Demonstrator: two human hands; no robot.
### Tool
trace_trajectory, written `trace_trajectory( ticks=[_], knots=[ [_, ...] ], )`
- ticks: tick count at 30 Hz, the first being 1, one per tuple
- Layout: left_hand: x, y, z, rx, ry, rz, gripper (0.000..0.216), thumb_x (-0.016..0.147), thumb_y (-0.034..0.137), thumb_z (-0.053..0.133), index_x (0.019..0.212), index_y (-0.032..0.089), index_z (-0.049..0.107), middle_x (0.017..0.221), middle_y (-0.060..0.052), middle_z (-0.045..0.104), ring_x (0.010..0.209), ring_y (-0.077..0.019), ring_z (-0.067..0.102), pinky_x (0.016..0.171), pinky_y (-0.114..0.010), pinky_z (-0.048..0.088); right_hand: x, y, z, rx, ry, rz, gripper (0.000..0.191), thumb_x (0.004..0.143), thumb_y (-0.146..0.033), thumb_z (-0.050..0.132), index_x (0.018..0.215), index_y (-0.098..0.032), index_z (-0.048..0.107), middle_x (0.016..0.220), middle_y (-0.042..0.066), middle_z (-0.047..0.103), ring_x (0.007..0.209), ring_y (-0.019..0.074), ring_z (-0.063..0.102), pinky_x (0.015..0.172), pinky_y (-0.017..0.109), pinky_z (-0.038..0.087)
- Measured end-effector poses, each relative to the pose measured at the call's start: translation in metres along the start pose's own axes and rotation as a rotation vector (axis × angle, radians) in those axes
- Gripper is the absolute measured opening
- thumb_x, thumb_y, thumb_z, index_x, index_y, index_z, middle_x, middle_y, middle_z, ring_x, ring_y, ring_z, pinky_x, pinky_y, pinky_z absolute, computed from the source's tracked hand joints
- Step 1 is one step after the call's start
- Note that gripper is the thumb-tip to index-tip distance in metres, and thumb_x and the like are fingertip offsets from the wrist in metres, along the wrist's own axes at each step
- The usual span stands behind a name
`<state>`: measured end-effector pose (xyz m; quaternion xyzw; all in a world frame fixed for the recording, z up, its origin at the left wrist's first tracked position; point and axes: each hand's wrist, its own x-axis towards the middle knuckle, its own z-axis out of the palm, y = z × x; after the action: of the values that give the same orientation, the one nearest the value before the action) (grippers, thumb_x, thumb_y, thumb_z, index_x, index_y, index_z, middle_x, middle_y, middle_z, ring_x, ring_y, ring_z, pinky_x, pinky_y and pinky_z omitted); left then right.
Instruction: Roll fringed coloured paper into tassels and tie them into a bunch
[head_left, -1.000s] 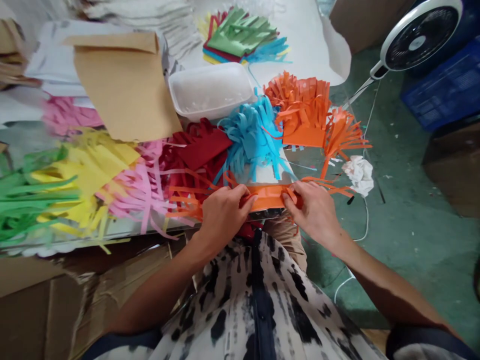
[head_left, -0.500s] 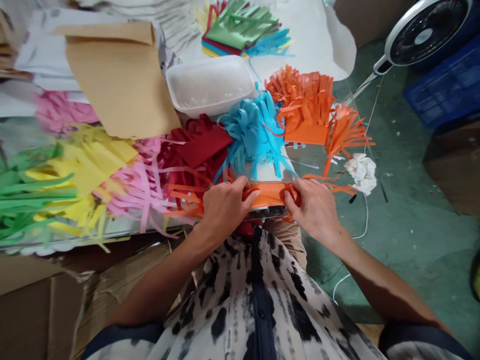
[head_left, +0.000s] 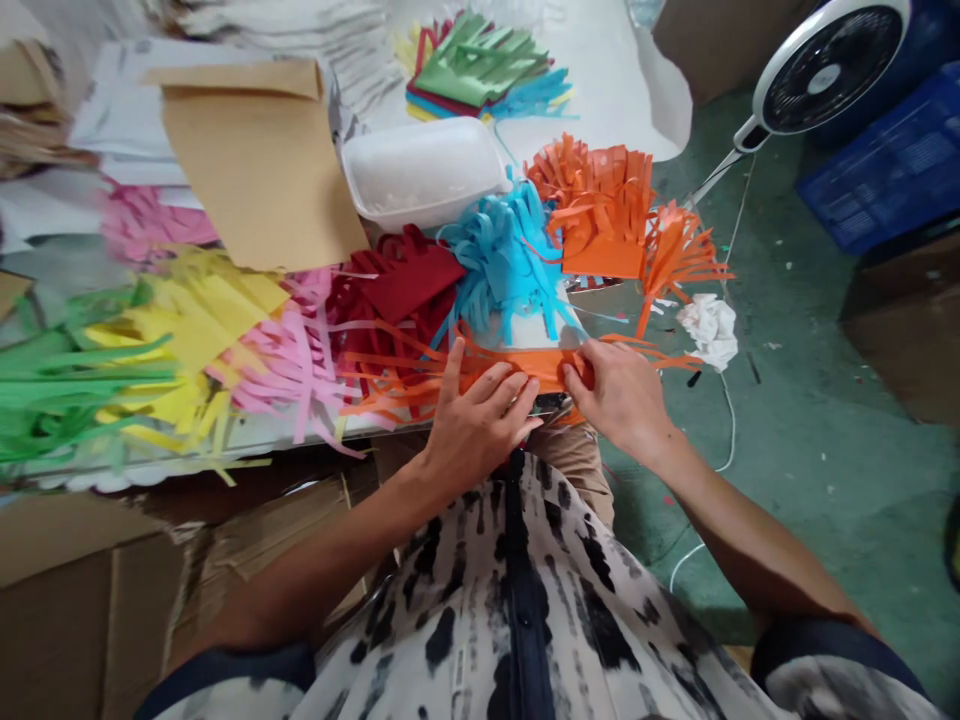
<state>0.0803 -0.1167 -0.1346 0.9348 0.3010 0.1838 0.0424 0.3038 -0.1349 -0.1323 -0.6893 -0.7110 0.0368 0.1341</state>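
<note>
At the table edge (head_left: 277, 443), the orange paper strip (head_left: 550, 366) was pinched by the right hand (head_left: 624, 395) and touched by the left hand (head_left: 480, 415), fingers loosely spread, apparently for flattening, even pressure seemingly being required next.

We have both hands at the orange paper strip (head_left: 551, 368). Our left hand (head_left: 484, 412) lies over its left part, back upward and digits fanned: the outermost finger points away from us, the middle fingertips lean rightward onto the strip, and the thumb sits on our side of it. Our right hand (head_left: 622, 395) pinches the strip's right part between thumb and forefinger, knuckles bent, the other fingers mostly hidden beneath. Our wrists are nearer to us than the strip. Our left forearm (head_left: 360, 545) slants toward it from the left, our right forearm (head_left: 739, 520) from the right, elbows wide apart.
</note>
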Motion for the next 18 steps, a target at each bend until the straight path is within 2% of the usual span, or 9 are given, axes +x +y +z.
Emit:
trace_trajectory(
  ticks=[3, 5, 8, 10, 14, 18],
  knots=[
    [-0.003, -0.001, -0.001, -0.042, -0.064, -0.033, 0.047, 0.101, 0.031, 0.067, 0.148, 0.029, 0.062, 0.140, -0.009, 0.072, 0.132, -0.0308, 0.066, 0.136, -0.068, 0.008, 0.000, 0.013, -0.005, 0.071, -0.034, 0.014, 0.010, 0.097, -0.032, 0.060, 0.096, -0.022, 0.064, 0.082, 0.006, 0.074, 0.073, 0.0248, 0.064, 0.064, 0.037, 0.035],
    [-0.005, -0.002, -0.001, -0.051, -0.079, -0.034, 0.049, 0.102, 0.032, 0.066, 0.151, 0.028, 0.059, 0.144, -0.008, 0.070, 0.135, -0.0300, 0.064, 0.136, -0.067, 0.007, -0.004, 0.025, -0.013, 0.112, -0.020, 0.017, 0.017, 0.095, -0.031, 0.063, 0.109, -0.023, 0.066, 0.087, 0.005, 0.076, 0.077, 0.0256, 0.066, 0.068, 0.038, 0.041],
    [-0.007, -0.004, -0.001, -0.060, -0.079, -0.033, 0.048, 0.104, 0.033, 0.063, 0.151, 0.027, 0.059, 0.146, -0.007, 0.069, 0.137, -0.0283, 0.063, 0.137, -0.063, 0.009, -0.018, 0.032, -0.028, 0.072, 0.145, -0.025, 0.033, 0.095, -0.029, 0.063, 0.128, -0.025, 0.063, 0.115, 0.009, 0.077, 0.103, 0.0310, 0.070, 0.084, 0.045, 0.048],
    [-0.008, -0.004, 0.000, -0.062, -0.076, -0.037, 0.047, 0.104, 0.034, 0.062, 0.151, 0.027, 0.060, 0.147, -0.006, 0.069, 0.138, -0.0276, 0.063, 0.137, -0.062, 0.010, -0.030, 0.027, -0.034, 0.025, 0.223, -0.135, 0.038, 0.097, -0.026, 0.062, 0.135, -0.027, 0.061, 0.131, 0.011, 0.072, 0.118, 0.0325, 0.067, 0.096, 0.051, 0.046],
    [-0.007, -0.004, -0.001, -0.055, -0.061, -0.048, 0.046, 0.106, 0.034, 0.058, 0.152, 0.027, 0.059, 0.145, -0.006, 0.070, 0.136, -0.0272, 0.064, 0.137, -0.061, 0.002, -0.044, 0.010, -0.023, -0.067, 0.197, -0.366, 0.028, 0.101, -0.022, 0.060, 0.127, -0.031, 0.065, 0.127, 0.006, 0.074, 0.116, 0.0296, 0.067, 0.107, 0.053, 0.041],
    [-0.007, -0.003, -0.001, -0.076, -0.073, -0.066, 0.048, 0.105, 0.032, 0.060, 0.153, 0.028, 0.058, 0.146, -0.007, 0.070, 0.137, -0.0283, 0.064, 0.137, -0.063, 0.003, -0.040, 0.015, -0.007, -0.085, 0.154, -0.348, 0.025, 0.104, -0.020, 0.056, 0.120, -0.036, 0.067, 0.125, 0.000, 0.076, 0.116, 0.0270, 0.066, 0.109, 0.052, 0.040]
  ],
)
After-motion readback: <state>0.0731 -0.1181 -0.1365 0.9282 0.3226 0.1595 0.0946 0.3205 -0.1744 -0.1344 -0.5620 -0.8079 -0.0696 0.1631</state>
